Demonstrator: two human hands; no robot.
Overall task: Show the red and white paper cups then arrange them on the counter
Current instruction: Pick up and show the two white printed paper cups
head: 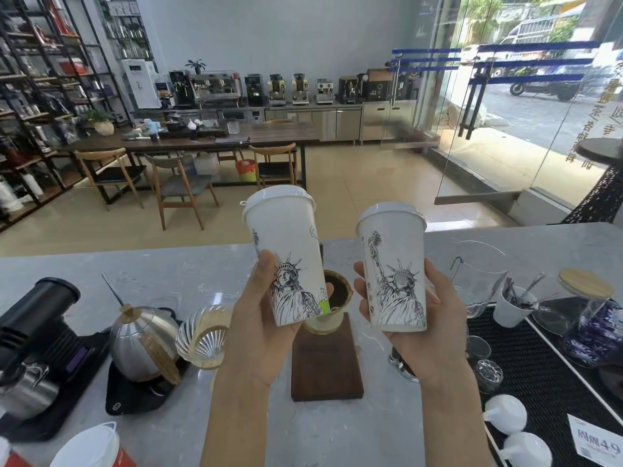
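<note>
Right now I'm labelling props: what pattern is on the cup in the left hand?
White cup with a black line-drawn Statue of Liberty; head view.

Two lidded white paper cups (286,254) (394,267) (Statue of Liberty sketches) held upright above the counter.

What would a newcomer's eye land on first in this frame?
The two white lidded paper cups printed with Statue of Liberty sketches, held up side by side at centre frame above the counter: the left cup in the left hand, the right cup in the right hand. Next, the steel kettle on its black base at lower left. Between the hands, a filter dripper sits on a dark wooden stand.
</note>
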